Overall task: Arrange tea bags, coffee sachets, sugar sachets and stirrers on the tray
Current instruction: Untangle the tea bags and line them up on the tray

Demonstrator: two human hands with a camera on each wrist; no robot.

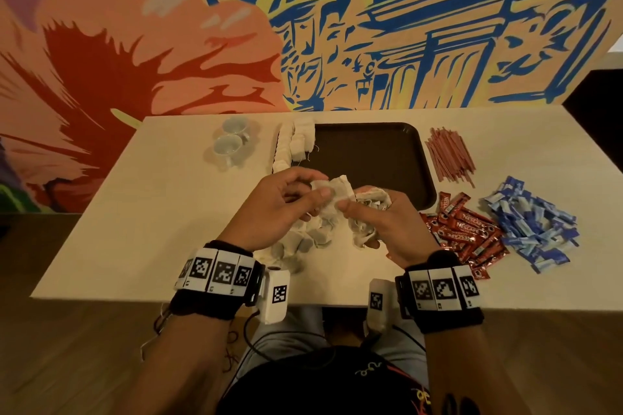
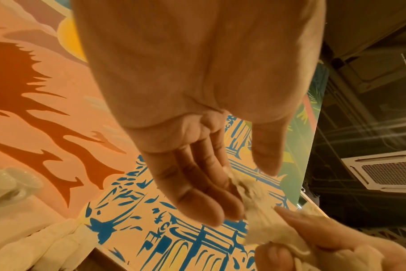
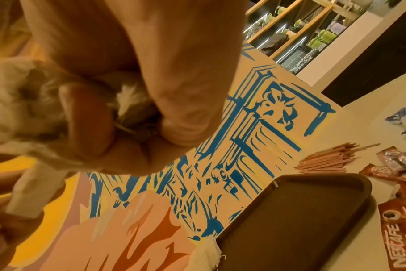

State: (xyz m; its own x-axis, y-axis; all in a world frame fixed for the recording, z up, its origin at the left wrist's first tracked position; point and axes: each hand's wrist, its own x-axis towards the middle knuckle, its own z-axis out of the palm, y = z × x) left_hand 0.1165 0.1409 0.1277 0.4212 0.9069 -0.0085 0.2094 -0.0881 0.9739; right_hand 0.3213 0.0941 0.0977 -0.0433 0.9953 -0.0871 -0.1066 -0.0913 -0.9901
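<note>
Both hands work above the bench (image 1: 161, 212), just in front of the near edge of the tray (image 1: 371, 158). The right hand (image 1: 387, 229) keeps its grip closed round a crumpled bunch of tea bags (image 1: 367, 209), fingers curled over them. The left hand (image 1: 273, 212) pinches a single tea bag (image 1: 337, 192) between thumb and fingers, drawing it from that bunch.

Procedure, as judged: hold the bunch steady and pull one bag at a time. The paper looks thin and the strings appear tangled, so a sharp tug could tear a bag. Flatten each bag before placing it.

A row of tea bags (image 1: 296, 145) stands at the tray's left edge; whether it sits on the rim or beside it cannot be told. Loose tea bags (image 1: 303, 242) lie on the bench beneath the hands.

The tray floor is bare. Stirrers (image 1: 450, 155), coffee sachets (image 1: 468, 232) and sugar sachets (image 1: 532, 222) lie in separate heaps right of the tray. Two cups (image 1: 229, 141), whose contents cannot be made out, stand to its left.
</note>
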